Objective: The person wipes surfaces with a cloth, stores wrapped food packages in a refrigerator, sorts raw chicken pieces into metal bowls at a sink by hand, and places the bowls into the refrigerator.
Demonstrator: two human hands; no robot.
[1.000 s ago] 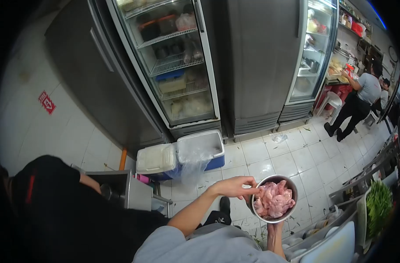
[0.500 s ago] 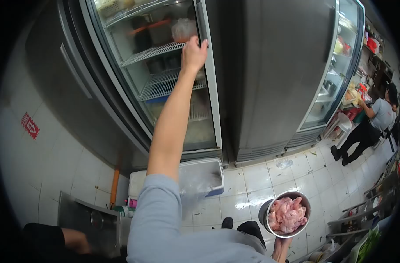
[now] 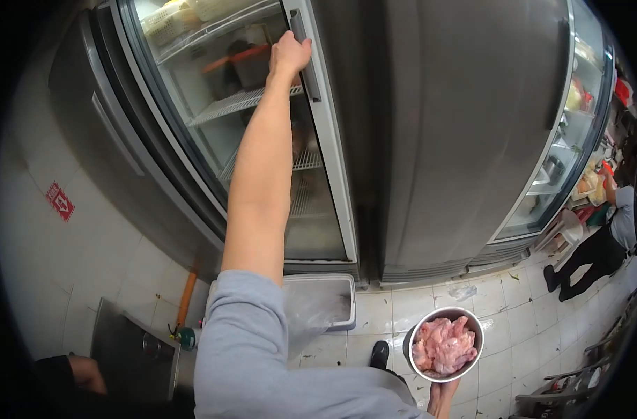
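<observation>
My left hand (image 3: 289,54) is stretched up to a tall glass-door fridge (image 3: 341,209), its fingers closed round the vertical door handle (image 3: 314,80). Behind the glass, wire shelves hold baskets (image 3: 170,22) and dark containers with orange-red rims (image 3: 252,64). Low on the right, my right hand (image 3: 444,397) holds a round metal pot (image 3: 407,347) from beneath and at its near side. Raw pink meat pieces, looking like chicken (image 3: 444,343), are heaped inside the pot. Most of the right hand's fingers are hidden under it.
Below the fridge stands an open cool box (image 3: 343,279) with clear plastic (image 3: 306,325) beside it. Another steel fridge (image 3: 465,140) is to the right. A co-worker (image 3: 597,251) stands at far right; another person's arm (image 3: 86,373) shows at lower left. Scraps lie on the tiled floor (image 3: 374,314).
The view has shifted. My left hand is now higher in view, at the fridge handle, more of which shows. The pot of meat in my right hand appears slightly further left.
</observation>
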